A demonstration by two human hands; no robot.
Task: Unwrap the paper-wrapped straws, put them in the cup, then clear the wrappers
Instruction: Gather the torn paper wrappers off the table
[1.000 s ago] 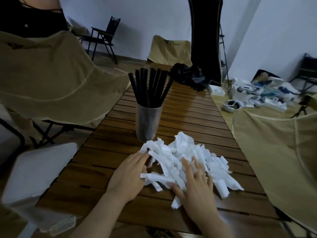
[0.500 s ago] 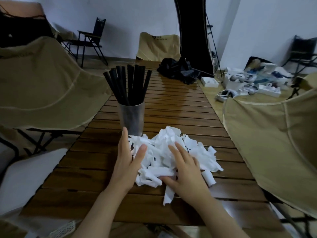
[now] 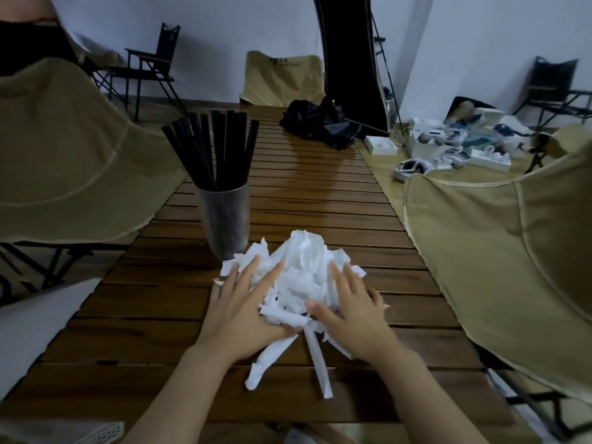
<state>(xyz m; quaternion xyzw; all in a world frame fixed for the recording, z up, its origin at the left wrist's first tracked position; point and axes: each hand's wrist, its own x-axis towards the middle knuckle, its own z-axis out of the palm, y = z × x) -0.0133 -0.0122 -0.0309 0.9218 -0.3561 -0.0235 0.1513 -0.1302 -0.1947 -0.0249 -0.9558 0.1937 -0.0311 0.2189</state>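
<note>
A heap of crumpled white paper wrappers (image 3: pixel 304 270) lies on the slatted wooden table (image 3: pixel 320 193). My left hand (image 3: pixel 243 306) presses against the heap's left side with straight fingers. My right hand (image 3: pixel 352 312) presses its right side, fingers spread. A few wrappers (image 3: pixel 317 357) stick out toward me between my wrists. Just behind the heap on the left stands a metal cup (image 3: pixel 226 219) holding several black straws (image 3: pixel 217 149).
Tan fabric chairs flank the table on the left (image 3: pixel 64 161) and right (image 3: pixel 512 251). A black bag (image 3: pixel 320 123) lies at the table's far end. White boxes and headsets (image 3: pixel 448 149) litter the floor at right. A white stool (image 3: pixel 35 322) stands at lower left.
Both hands have pushed inward, squeezing the spread wrappers into a tighter, taller heap. The camera view shifted slightly.
</note>
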